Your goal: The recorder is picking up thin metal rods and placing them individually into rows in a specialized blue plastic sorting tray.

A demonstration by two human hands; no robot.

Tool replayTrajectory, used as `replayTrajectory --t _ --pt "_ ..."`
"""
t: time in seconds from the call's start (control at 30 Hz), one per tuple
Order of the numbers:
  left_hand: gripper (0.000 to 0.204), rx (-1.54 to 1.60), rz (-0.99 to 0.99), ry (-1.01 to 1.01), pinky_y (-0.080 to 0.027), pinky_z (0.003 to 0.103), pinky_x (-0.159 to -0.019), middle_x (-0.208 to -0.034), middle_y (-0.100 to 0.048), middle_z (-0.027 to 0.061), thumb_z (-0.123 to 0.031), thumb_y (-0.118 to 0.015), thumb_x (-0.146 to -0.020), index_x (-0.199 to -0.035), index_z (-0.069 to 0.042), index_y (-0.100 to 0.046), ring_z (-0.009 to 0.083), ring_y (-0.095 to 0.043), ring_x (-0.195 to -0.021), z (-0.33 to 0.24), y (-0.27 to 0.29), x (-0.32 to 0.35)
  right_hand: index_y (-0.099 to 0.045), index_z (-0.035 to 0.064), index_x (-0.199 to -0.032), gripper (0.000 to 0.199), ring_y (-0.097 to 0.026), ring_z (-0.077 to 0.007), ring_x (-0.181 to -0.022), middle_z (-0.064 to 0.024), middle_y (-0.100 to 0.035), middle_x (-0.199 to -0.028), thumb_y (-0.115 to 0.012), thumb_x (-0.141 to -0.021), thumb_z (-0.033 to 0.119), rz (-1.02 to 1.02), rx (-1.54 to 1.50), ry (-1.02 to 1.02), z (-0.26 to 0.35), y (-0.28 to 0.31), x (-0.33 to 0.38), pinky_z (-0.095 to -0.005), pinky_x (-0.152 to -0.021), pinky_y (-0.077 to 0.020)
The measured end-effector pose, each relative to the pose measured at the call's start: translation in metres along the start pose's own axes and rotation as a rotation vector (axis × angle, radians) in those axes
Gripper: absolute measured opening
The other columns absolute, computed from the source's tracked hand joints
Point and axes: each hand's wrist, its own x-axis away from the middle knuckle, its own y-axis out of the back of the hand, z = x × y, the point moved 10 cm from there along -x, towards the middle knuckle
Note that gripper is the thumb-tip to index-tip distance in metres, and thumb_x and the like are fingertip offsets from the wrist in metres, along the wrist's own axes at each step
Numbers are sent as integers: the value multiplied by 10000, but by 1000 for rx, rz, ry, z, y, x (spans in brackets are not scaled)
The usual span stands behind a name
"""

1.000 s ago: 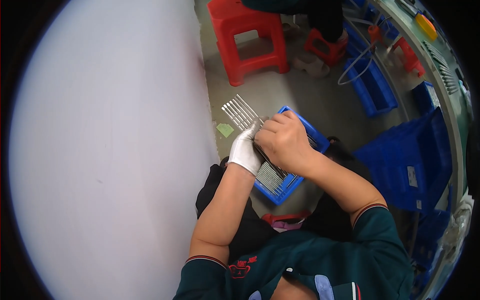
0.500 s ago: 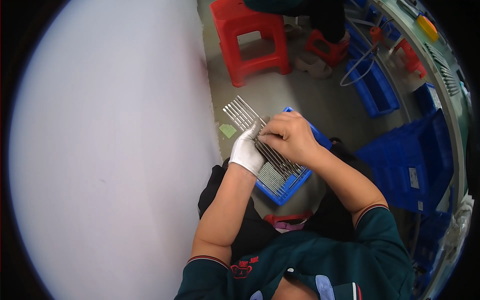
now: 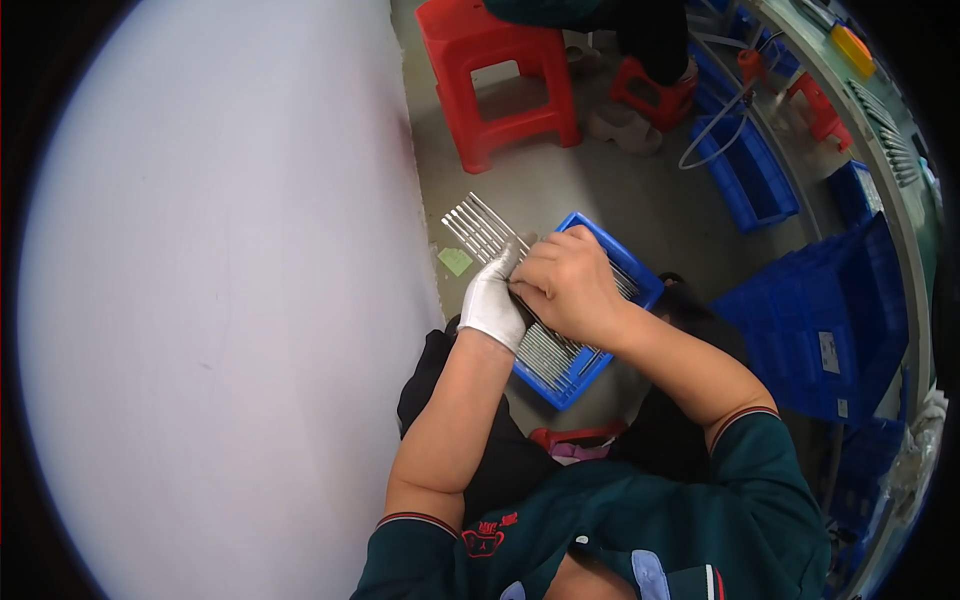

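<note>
My left hand (image 3: pixel 492 302), in a white glove with a greyed thumb, is closed around a bunch of thin metal rods (image 3: pixel 478 228). Their shiny ends fan out past the thumb, toward the wall. My bare right hand (image 3: pixel 570 283) bends over the same bunch, fingers curled with the tips at the rods beside the left thumb. What those fingertips pinch is hidden. Below both hands a blue plastic bin (image 3: pixel 562 398) holds more metal rods (image 3: pixel 545 358) lying side by side.
A white wall (image 3: pixel 220 300) rises close on my left. Ahead stand a red stool (image 3: pixel 500 85) and a seated person's legs (image 3: pixel 655 45). Blue bins (image 3: pixel 825 325) are stacked at right beneath a green-topped workbench (image 3: pixel 870 85). A green paper scrap (image 3: pixel 455 262) lies by the wall.
My right hand has shifted slightly left and down over the rods, its fingers more curled. More of the bin's far side shows. The left hand has barely moved.
</note>
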Motion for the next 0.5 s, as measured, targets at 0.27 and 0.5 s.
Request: replayTrajectory --t 0.27,0.5 --pt "267 -164 -281 -120 -530 388 -831 -1013 -619 124 -251 -509 -980 -1091 -18 -580 256 -614 -925 -12 20 2 -698 80 -743 60 -606 -232 -721 -36 -646 -710 -717 -709 125 80 -191 -140 -19 -9 2 -341 -693 -412" --pt "205 -51 -300 -113 -542 494 -841 -1050 -611 163 -192 -513 -965 -1058 -17 -565 318 -619 -979 -9 2 10 -688 20 -820 103 -602 -212 -709 -87 -633 -734 -690 -780 114 -12 -307 -307 -43 28 5 -313 -661 -464"
